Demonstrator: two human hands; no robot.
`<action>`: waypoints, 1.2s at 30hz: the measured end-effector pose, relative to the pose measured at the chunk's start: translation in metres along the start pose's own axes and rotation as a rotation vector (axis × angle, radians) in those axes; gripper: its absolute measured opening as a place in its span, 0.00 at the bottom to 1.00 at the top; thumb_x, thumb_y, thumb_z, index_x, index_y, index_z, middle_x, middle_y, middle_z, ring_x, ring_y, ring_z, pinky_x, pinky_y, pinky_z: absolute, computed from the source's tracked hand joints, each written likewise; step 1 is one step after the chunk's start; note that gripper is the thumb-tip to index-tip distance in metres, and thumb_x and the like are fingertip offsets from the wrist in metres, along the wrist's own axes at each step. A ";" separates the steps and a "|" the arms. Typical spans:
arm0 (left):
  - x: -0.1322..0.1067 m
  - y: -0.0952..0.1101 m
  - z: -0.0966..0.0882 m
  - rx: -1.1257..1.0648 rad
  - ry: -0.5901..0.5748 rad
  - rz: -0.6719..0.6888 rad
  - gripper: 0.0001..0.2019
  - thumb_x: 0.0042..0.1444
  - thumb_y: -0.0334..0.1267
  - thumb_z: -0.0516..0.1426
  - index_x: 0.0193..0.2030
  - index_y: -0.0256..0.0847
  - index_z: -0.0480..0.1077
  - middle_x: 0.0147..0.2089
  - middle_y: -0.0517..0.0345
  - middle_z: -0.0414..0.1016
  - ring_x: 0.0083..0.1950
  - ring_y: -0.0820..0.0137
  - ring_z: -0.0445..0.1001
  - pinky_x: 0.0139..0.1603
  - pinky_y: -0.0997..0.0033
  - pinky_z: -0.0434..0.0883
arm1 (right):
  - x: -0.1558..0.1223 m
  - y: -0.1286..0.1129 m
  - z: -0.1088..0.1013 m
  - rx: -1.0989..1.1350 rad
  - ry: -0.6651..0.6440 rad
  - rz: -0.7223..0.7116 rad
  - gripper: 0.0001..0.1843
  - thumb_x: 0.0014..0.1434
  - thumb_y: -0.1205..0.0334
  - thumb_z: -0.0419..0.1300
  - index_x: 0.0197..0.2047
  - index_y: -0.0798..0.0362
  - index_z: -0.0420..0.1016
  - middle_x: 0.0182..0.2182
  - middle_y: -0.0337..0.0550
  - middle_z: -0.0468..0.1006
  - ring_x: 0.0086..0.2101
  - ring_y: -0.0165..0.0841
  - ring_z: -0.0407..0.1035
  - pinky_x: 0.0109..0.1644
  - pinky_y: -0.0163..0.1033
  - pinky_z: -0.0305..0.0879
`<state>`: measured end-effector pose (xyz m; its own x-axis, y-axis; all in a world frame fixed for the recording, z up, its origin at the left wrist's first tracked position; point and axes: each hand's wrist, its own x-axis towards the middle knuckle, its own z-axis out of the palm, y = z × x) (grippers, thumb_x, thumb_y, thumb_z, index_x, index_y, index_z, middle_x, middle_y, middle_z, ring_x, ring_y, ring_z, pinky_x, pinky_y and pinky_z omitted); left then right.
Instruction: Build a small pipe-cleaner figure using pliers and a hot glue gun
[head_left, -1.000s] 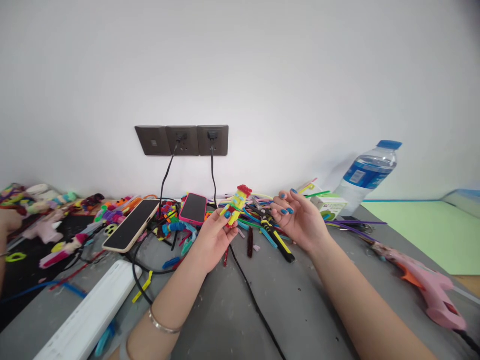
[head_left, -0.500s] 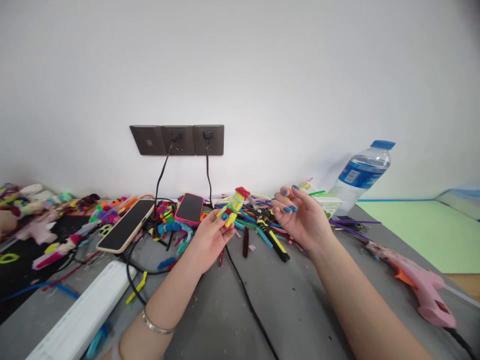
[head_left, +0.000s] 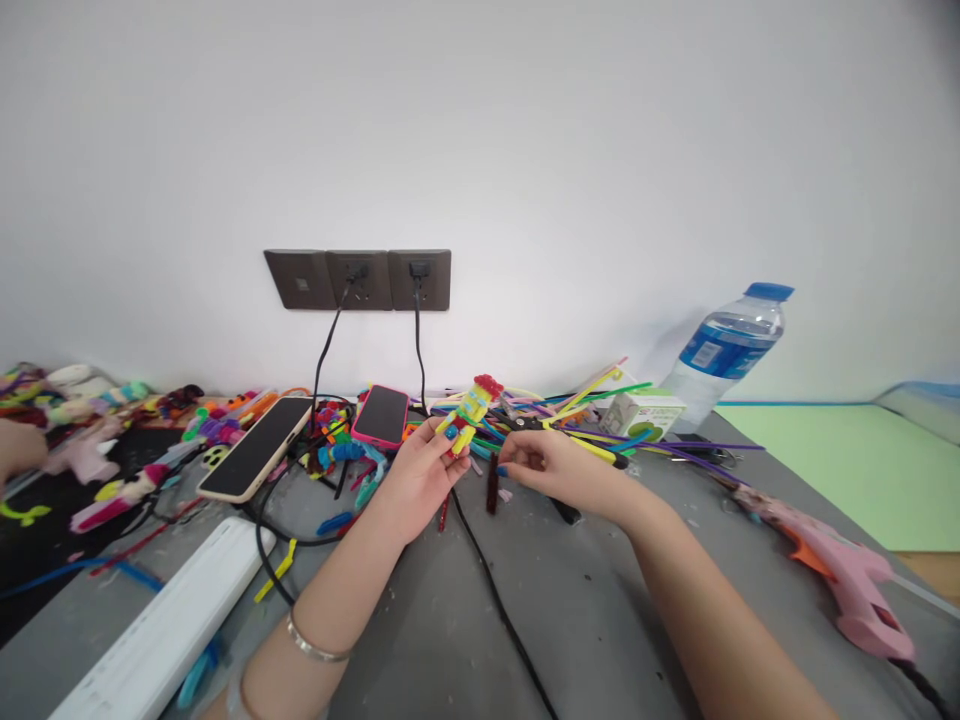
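Note:
My left hand (head_left: 426,468) is closed around a small pipe-cleaner figure (head_left: 472,410), yellow with a red top and some green and light blue. It is held tilted above the grey table. My right hand (head_left: 546,462) is low over the table, palm down, its fingers bent but apart. The thumb comes right beside a short dark brown pipe-cleaner piece (head_left: 492,485); whether they touch I cannot tell. Beneath this hand lie black-and-yellow pliers (head_left: 564,512), mostly covered.
Behind my hands lie loose pipe cleaners (head_left: 592,395), a pink phone (head_left: 380,415) and a small box (head_left: 642,415). A bottle (head_left: 724,350) leans at the wall. A pink glue gun (head_left: 847,585) lies right. Left are a phone (head_left: 256,450), a power strip (head_left: 169,625) and another person's hand (head_left: 19,448).
My right hand has come down and left from its raised, palm-up pose to beside the brown piece. My left hand keeps holding the figure. The small box shows more fully.

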<state>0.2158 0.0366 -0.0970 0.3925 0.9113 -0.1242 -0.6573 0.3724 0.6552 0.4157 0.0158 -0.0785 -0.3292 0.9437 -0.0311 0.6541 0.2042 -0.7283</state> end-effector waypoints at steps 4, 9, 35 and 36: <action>0.000 0.000 0.000 -0.006 -0.002 -0.002 0.18 0.40 0.34 0.72 0.36 0.38 0.71 0.32 0.61 0.74 0.30 0.77 0.72 0.34 0.75 0.72 | 0.001 0.005 0.003 -0.122 -0.034 0.055 0.05 0.54 0.65 0.58 0.31 0.54 0.75 0.20 0.34 0.67 0.23 0.28 0.60 0.26 0.32 0.52; -0.001 0.000 0.001 -0.005 0.000 -0.001 0.19 0.39 0.35 0.73 0.36 0.38 0.71 0.31 0.62 0.74 0.30 0.77 0.72 0.33 0.76 0.72 | 0.001 0.001 0.005 -0.303 -0.075 0.108 0.08 0.50 0.70 0.57 0.31 0.52 0.78 0.22 0.36 0.71 0.24 0.28 0.62 0.27 0.33 0.52; -0.002 -0.003 0.004 0.052 0.007 -0.035 0.18 0.39 0.30 0.71 0.38 0.38 0.73 0.37 0.58 0.78 0.38 0.72 0.77 0.41 0.72 0.74 | 0.000 -0.022 -0.004 0.722 0.373 0.001 0.19 0.48 0.47 0.67 0.30 0.53 0.70 0.18 0.28 0.59 0.20 0.23 0.45 0.25 0.35 0.39; -0.003 -0.003 0.004 0.057 0.009 -0.046 0.20 0.39 0.32 0.72 0.40 0.37 0.74 0.38 0.57 0.78 0.40 0.70 0.77 0.42 0.71 0.74 | 0.003 -0.021 -0.002 0.748 0.397 -0.007 0.20 0.47 0.47 0.68 0.30 0.54 0.70 0.17 0.28 0.58 0.20 0.23 0.45 0.25 0.35 0.39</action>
<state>0.2196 0.0323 -0.0955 0.4157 0.8951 -0.1614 -0.6011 0.4036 0.6898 0.4023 0.0145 -0.0623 0.0232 0.9930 0.1157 -0.0157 0.1161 -0.9931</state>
